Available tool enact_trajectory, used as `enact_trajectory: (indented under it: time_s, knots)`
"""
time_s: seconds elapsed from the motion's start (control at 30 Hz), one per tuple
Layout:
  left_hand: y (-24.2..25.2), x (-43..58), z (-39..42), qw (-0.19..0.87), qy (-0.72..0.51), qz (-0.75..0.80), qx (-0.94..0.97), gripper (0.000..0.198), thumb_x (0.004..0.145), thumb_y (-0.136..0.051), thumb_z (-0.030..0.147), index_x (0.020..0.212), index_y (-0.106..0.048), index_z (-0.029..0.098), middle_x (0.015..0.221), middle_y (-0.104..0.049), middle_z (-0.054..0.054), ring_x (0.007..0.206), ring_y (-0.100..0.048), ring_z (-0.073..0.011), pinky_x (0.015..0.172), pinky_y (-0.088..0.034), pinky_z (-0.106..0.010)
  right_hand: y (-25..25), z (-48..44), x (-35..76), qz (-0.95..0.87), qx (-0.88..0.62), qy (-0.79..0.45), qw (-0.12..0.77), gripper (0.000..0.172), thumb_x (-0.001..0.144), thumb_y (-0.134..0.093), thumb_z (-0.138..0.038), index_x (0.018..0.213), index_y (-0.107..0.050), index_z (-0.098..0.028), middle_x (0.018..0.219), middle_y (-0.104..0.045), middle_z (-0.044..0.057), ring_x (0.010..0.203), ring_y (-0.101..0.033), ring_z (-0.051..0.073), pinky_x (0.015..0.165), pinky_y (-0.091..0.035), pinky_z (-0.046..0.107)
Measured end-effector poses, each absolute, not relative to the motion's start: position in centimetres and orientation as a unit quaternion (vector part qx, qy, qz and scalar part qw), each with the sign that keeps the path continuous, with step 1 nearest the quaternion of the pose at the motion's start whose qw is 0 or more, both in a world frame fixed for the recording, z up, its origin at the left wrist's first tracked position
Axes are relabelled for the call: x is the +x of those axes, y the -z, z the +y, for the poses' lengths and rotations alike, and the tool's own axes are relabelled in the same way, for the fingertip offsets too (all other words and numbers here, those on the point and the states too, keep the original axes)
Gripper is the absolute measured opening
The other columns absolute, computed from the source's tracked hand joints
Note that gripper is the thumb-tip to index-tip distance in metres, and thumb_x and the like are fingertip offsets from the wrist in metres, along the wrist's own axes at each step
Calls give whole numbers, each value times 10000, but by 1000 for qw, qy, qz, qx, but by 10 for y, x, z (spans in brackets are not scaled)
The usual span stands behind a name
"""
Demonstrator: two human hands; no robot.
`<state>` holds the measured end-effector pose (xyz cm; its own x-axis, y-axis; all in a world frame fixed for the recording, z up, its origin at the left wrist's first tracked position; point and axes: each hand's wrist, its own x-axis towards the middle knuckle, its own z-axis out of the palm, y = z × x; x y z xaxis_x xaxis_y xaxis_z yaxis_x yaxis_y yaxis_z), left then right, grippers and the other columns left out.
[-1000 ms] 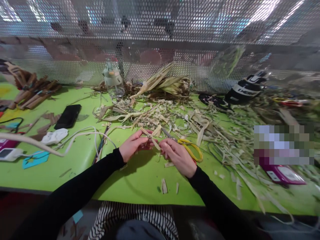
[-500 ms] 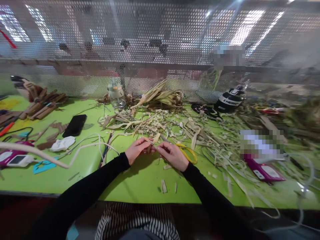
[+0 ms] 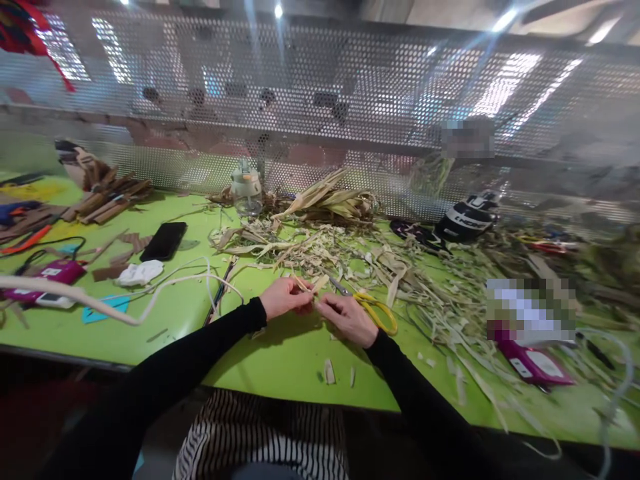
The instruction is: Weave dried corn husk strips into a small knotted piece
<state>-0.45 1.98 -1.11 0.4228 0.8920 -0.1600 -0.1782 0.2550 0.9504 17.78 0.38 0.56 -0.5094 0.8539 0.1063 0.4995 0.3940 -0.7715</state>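
While left hand (image 3: 287,298) pinches husk strip (image 3: 320,285) at near centre, right hand (image 3: 350,320) sits beside it, hold unclear | scissors (image 3: 374,303) just right, beyond right hand | judged partway: scraps (image 3: 300,247) cut, strip not yet set down, far bundle (image 3: 327,200) left

Bottle (image 3: 453,231), black, right rear of the tabletop (image 3: 280,373): pale band (image 3: 468,220) bearing one line of dark capital lettering, too blurred to be spelled out with certainty. Magenta unit on the right (image 3: 537,363): pale panels on the casing, any marking too small to read. Magenta unit on the left (image 3: 70,270): pale patches, likewise illegible; no word, brand or number legible throughout.
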Motion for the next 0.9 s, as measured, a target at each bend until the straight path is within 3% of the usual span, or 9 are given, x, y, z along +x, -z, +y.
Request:
enact_trajectory:
  time_s: [0.23, 0.43, 0.9]
  knots:
    - [7, -12, 24, 717, -366, 364, 469, 251, 674, -705, 214, 862, -597, 88, 550, -643, -3, 440, -559, -76, 516, -467, -205, -5, 4, 178, -788, -414, -380, 251, 443, 871, -440, -535, 589, -404, -195, 522, -368, -49, 480, -342, 87, 468, -289, 230]
    - [7, -16, 27, 748, -361, 366, 419, 225, 738, -535, 177, 948, -569, 104, 680, -687, -55, 621, -659, -144, 637, -521, -276, 3, 7, 179, -775, -444, -368, 257, 426, 888, -423, -536, 626, -430, -199, 527, -427, -42, 463, -373, 91, 453, -301, 230]
    - [12, -13, 30, 745, -347, 388, 418, 262, 787, -490, 137, 1022, -596, 95, 650, -685, -32, 567, -633, -126, 594, -495, -246, 2, 9, 176, -794, -442, -335, 251, 451, 844, -467, -578, 606, -457, -195, 499, -443, -40, 453, -392, 94, 448, -317, 228]
